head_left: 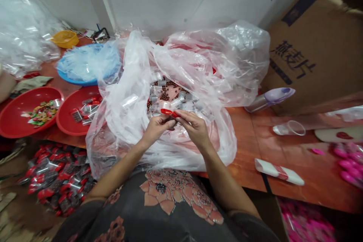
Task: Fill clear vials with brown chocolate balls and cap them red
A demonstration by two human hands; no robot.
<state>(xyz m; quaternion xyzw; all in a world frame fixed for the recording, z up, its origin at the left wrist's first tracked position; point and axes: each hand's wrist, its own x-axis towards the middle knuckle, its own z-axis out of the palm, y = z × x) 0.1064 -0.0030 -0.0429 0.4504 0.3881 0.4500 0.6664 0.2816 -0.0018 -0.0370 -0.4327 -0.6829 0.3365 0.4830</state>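
Observation:
Over an open clear plastic bag point(133, 83), both hands meet. A small red plastic piece point(169, 112) with a rounded, spoon-like end is pinched between their fingertips. My left hand point(159, 126) closes on it from the left, thumb and fingers together. From the other side, my right hand point(195, 125) grips its right end with bent fingers, which hide part of it. Inside the bag, just beyond the hands, lie brown beads point(167, 91) and several small clear containers point(178, 101).
Left are a red bowl of clear red-capped containers point(64, 119), a red bowl of colourful pieces point(8, 121), a blue basin point(64, 77) and a yellow basin point(65, 39). Right are a cardboard box point(320, 53), a purple-handled scoop point(279, 94), a clear cup point(296, 128) and a white roll point(272, 170).

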